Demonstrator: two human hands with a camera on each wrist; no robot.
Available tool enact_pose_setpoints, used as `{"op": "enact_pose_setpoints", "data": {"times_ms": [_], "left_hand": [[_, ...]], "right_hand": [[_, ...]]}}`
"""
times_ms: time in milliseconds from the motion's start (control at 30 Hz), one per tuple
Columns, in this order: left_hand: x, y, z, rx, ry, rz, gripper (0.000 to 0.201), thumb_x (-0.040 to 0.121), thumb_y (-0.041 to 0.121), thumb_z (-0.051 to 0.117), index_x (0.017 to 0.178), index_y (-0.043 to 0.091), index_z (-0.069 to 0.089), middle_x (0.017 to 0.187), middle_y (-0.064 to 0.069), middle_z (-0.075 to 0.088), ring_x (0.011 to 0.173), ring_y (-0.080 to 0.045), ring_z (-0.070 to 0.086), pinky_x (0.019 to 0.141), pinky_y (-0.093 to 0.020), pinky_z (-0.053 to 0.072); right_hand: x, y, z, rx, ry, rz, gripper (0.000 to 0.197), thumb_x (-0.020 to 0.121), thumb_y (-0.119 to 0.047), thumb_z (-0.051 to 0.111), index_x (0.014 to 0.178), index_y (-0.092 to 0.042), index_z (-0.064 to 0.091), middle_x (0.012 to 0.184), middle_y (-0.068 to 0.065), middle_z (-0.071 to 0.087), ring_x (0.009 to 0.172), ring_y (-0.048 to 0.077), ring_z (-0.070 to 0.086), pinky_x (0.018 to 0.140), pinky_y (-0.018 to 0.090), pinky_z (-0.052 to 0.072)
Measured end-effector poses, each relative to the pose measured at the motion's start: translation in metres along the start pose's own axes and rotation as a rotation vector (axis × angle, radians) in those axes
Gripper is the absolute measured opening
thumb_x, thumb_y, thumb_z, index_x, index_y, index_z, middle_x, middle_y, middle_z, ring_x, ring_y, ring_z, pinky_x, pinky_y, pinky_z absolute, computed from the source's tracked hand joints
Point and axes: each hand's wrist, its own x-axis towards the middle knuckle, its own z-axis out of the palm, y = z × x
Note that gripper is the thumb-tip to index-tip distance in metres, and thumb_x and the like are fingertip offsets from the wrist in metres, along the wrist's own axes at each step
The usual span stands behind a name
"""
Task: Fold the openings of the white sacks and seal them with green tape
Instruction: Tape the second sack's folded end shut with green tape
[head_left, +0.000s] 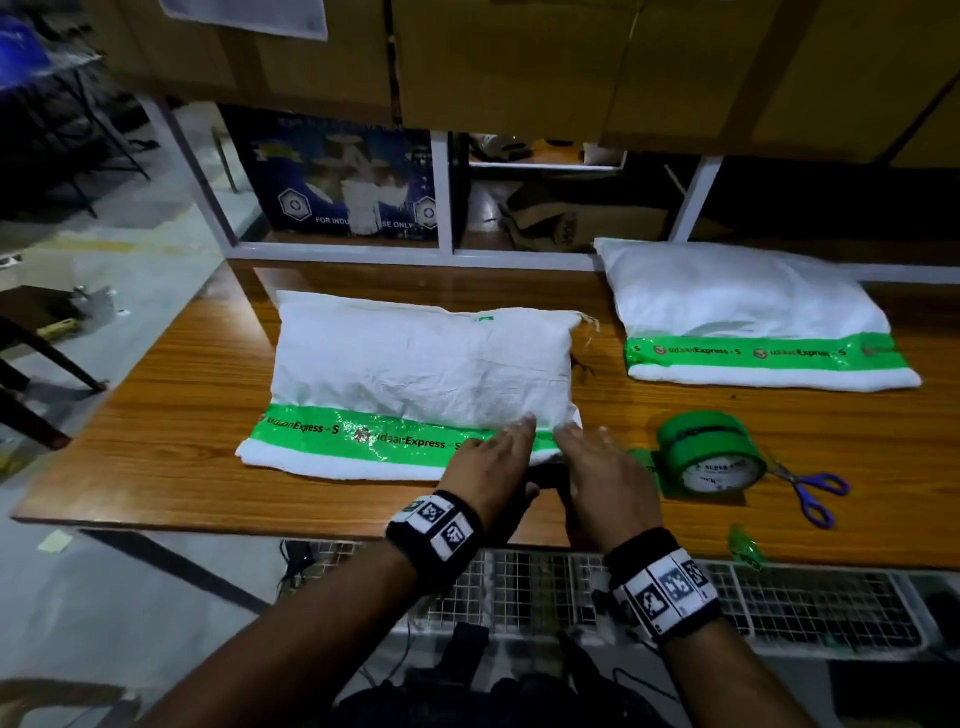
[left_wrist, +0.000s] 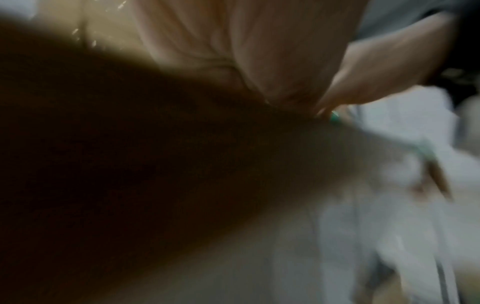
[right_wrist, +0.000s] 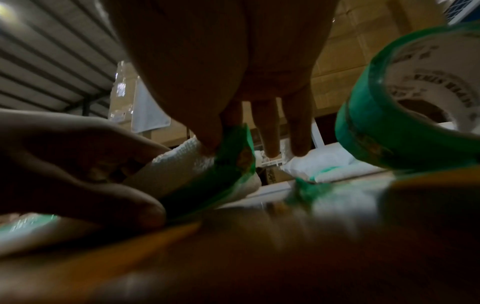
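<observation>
While both hands press flat, fingers straight, the left hand (head_left: 491, 462) and right hand (head_left: 605, 467) smooth green tape (head_left: 332, 430) onto the near sack (head_left: 415, 364).

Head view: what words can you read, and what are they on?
"udaanExpress - S": tape strip on the near sack, repeated on the far sack.
"FOR INDU... USE ONLY", partly hidden: blue box.
"SUPER": tape roll; remainder too blurred.
Wristband squares: patterns, no words.

Dim light, heavily blurred wrist views
</observation>
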Motion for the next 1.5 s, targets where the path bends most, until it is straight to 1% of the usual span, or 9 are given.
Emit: {"op": "enact_pose_setpoints", "data": {"times_ms": [267,400,500,600,767,1033,1167,1333,1500], "left_hand": [[0.028,-0.017,-0.059,-0.168,0.142,-0.184,0.04,0.094,0.042,0.043,0.129,0.032,0.06,0.112,-0.014,0.07,0.104,-0.039,0.064,0.083,-0.041,0.048],[0.029,-0.033,-0.129,-0.577,0.545,-0.21,0.04,0.086,0.041,0.043,0.092,0.012,0.072,0.087,-0.019,0.072,0.085,-0.032,0.066,0.075,-0.041,0.045],[0.016,-0.041,-0.179,-0.985,0.753,-0.182,0.037,0.093,0.038,0.057,0.081,0.006,0.07,0.072,-0.016,0.07,0.067,-0.018,0.063,0.063,-0.045,0.053],[-0.005,-0.049,-0.219,-1.515,0.916,-0.068,0.021,0.102,0.013,0.052,0.099,0.001,0.069,0.089,-0.009,0.076,0.079,-0.018,0.072,0.07,-0.034,0.06],[-0.058,-0.128,-0.208,-1.487,1.269,-0.246,0.011,0.101,0.014,0.055,0.09,0.011,0.056,0.065,0.007,0.06,0.053,-0.002,0.056,0.051,-0.02,0.046],[-0.157,-0.187,-0.025,-1.301,0.597,-1.019,0.041,0.079,0.04,0.081,0.061,0.006,0.066,0.057,-0.016,0.066,0.059,-0.036,0.068,0.053,-0.061,0.056],[-0.201,-0.173,-0.001,-0.706,0.422,-1.156,0.057,0.089,0.069,0.047,0.08,0.02,0.074,0.072,-0.004,0.074,0.075,-0.029,0.07,0.064,-0.033,0.051],[-0.223,-0.188,-0.001,-0.256,0.727,-0.717,0.04,0.09,0.039,0.054,0.12,0.014,0.062,0.112,-0.008,0.066,0.105,-0.028,0.059,0.087,-0.035,0.044],[-0.213,-0.219,0.018,-0.15,0.237,-0.457,0.074,0.097,0.057,0.029,0.158,0.015,0.018,0.164,-0.001,0.019,0.151,-0.016,0.017,0.121,-0.039,0.02]], "right_hand": [[-0.008,-0.019,-0.024,0.567,0.718,0.309,0.034,0.096,-0.007,0.056,0.128,-0.009,0.066,0.121,0.012,0.071,0.105,0.024,0.07,0.088,0.026,0.056],[-0.008,-0.062,-0.019,0.648,0.273,0.16,0.064,0.089,-0.025,0.067,0.148,-0.016,0.045,0.148,0.005,0.051,0.125,0.02,0.058,0.103,0.034,0.05],[0.007,-0.101,0.006,0.498,-0.205,0.077,0.107,0.087,-0.04,0.071,0.158,-0.014,-0.006,0.165,0.006,-0.005,0.153,0.023,-0.001,0.123,0.048,0.012],[0.034,-0.133,-0.004,0.484,0.027,0.113,0.095,0.093,-0.044,0.052,0.154,-0.023,-0.019,0.164,0.007,-0.022,0.153,0.033,-0.01,0.12,0.064,0.006],[0.067,-0.126,-0.037,0.173,0.407,-0.086,0.107,0.068,-0.011,0.07,0.159,-0.025,0.017,0.163,0.012,0.026,0.147,0.038,0.028,0.112,0.062,0.029],[0.035,-0.096,0.032,-0.216,-0.036,-0.197,0.081,0.068,-0.011,0.068,0.144,-0.034,0.049,0.145,0.004,0.055,0.136,0.034,0.048,0.105,0.065,0.031],[0.016,-0.105,0.038,-0.3,-0.246,-0.214,0.097,0.044,-0.02,0.084,0.138,-0.019,0.058,0.145,0.015,0.054,0.133,0.042,0.049,0.096,0.07,0.037],[0.026,-0.179,0.026,-0.017,-0.159,-0.425,0.076,0.069,-0.026,0.068,0.142,-0.009,0.051,0.149,0.014,0.049,0.138,0.033,0.046,0.106,0.058,0.041],[0.044,-0.263,0.073,0.129,-0.248,-0.493,0.067,0.091,-0.027,0.044,0.154,-0.01,0.03,0.161,0.009,0.032,0.149,0.026,0.029,0.12,0.051,0.025]]}}
